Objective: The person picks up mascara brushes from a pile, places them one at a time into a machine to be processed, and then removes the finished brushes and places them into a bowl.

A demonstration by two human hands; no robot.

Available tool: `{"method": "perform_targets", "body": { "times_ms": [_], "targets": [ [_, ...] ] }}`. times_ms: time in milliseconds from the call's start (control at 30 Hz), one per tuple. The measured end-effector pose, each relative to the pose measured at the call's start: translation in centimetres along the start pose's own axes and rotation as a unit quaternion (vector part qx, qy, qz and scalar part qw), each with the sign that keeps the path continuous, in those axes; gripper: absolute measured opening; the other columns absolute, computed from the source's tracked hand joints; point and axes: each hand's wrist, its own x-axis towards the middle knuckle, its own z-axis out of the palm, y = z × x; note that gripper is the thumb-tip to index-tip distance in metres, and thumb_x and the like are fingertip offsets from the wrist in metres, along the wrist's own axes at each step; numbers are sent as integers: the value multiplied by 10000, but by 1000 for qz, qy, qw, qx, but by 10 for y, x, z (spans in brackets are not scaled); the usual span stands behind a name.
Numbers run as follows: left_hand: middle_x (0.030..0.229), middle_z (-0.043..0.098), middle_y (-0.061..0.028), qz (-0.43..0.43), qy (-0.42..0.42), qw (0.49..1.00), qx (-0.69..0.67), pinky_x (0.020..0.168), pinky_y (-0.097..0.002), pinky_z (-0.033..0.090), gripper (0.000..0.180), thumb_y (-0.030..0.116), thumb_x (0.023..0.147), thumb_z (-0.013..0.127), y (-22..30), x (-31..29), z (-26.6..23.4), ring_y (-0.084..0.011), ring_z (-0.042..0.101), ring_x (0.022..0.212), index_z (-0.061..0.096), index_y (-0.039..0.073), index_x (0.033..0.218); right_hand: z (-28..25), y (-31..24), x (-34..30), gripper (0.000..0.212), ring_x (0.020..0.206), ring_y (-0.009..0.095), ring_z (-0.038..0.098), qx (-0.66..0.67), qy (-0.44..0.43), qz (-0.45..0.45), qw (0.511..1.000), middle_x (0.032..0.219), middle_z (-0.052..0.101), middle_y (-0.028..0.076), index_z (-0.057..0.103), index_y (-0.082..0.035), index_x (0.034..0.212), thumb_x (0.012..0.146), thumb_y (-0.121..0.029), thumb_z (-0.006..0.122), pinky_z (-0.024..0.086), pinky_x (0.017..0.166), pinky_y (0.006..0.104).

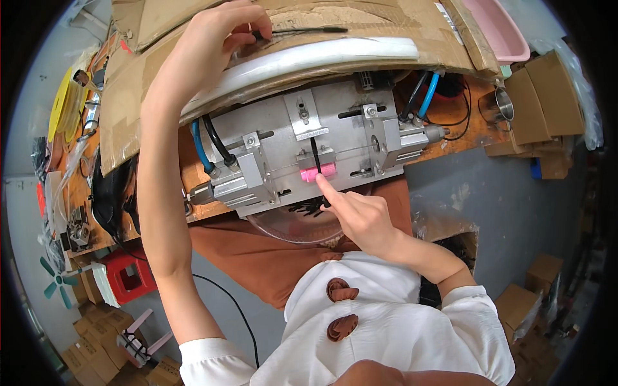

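Observation:
My left hand is up at the cardboard, its fingers closed round one end of a thin black rod with a thicker tip. Lower down, my right hand holds a second black rod, the index finger stretched along it and the other fingers curled. That rod lies across a pink block at the front of a metal fixture, its far end by a small metal bracket. My right fingertip is at the pink block. The rod's near end is partly hidden by my fingers.
Two pneumatic cylinders with blue and black hoses flank the fixture. A white padded roll edges the cardboard. Below, a clear bowl holds several black pieces. A metal cup stands right; a red stool stands left.

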Motion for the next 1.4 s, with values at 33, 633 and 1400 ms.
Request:
{"method": "perform_targets", "body": {
  "times_ms": [33,633,1400],
  "targets": [
    [882,598,-70,0,0,1000,-1,735,-301,468,260,-144,773,573,8,-7,3,-208,550,776,585,18,975,1,0,0,638,559,145,555,-3,-1,2,1000,669,561,32,481,48,1332,718,-3,646,466,495,288],
    [985,513,-147,-195,47,978,60,771,-327,482,691,-87,698,574,178,-131,144,-263,513,861,376,-124,1359,-63,4,7,515,551,180,570,52,46,164,984,866,682,106,611,-26,1222,741,-119,768,473,516,284],
    [1055,597,-179,-107,89,980,140,816,-409,475,363,195,872,661,-75,89,-2,-319,586,1006,544,107,1205,-77,125,318,424,922,359,649,-304,-22,75,949,936,688,152,608,-63,1102,869,-417,632,507,777,460]
  ]
}}
